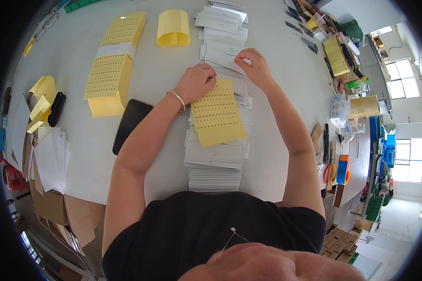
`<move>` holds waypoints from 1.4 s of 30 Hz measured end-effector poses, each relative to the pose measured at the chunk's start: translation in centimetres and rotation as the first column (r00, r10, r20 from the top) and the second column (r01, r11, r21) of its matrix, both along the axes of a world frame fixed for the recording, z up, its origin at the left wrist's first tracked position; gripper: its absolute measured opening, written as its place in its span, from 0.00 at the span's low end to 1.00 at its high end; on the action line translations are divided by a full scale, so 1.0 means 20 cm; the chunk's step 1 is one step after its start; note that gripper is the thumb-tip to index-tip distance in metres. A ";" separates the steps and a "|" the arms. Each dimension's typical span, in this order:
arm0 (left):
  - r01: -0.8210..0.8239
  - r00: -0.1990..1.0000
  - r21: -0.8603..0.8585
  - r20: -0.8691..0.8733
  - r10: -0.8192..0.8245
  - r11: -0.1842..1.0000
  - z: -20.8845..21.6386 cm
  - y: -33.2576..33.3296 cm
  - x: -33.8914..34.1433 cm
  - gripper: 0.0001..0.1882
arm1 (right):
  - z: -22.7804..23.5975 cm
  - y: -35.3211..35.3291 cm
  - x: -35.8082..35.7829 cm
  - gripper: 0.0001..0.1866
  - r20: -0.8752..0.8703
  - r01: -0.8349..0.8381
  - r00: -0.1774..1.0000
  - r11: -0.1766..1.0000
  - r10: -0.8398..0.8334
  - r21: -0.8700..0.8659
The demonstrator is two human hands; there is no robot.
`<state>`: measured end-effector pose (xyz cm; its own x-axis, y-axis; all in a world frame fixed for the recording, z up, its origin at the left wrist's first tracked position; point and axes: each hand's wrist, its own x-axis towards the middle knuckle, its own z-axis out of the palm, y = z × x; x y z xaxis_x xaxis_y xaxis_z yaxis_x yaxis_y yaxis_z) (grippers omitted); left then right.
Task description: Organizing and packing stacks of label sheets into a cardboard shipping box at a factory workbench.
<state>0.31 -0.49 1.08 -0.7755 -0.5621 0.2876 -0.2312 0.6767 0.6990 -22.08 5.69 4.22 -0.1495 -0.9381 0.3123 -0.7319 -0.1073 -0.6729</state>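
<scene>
My left hand (198, 83) is curled closed at the top left corner of a yellow printed sheet (218, 112) with rows of small dark marks. The sheet lies over a long row of overlapping white paper packets (222, 35). Farther up and to the right, my right hand (256, 68) pinches with thumb and forefinger at the edge of a packet in that row. Whatever is between those fingertips is too small to make out. Nearest my body, the packets form a neat fanned stack (214, 175).
Left of the row lie a black phone (132, 125), a banded bundle of yellow sheets (109, 75) and a folded yellow sheet (173, 29). A black stapler-like tool (56, 109) and white papers (50, 157) sit far left. Orange-handled scissors (330, 172) and a tape roll (343, 169) are at right.
</scene>
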 end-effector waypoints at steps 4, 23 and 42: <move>-0.009 1.000 0.012 0.018 0.008 1.000 -0.03 -0.01 -0.01 0.10 | -0.06 -0.09 -0.04 0.06 -0.097 0.079 0.993 0.992 -0.070 0.097; -0.042 0.972 -0.340 -0.233 -0.041 0.940 0.01 0.03 0.00 0.06 | 0.09 0.05 0.00 0.22 -0.057 -0.229 0.958 0.869 0.281 0.439; 0.061 0.994 -0.018 -0.086 -0.062 0.998 -0.05 -0.01 -0.02 0.08 | 0.11 0.13 0.20 0.04 -0.483 -0.426 0.802 0.904 0.353 -0.047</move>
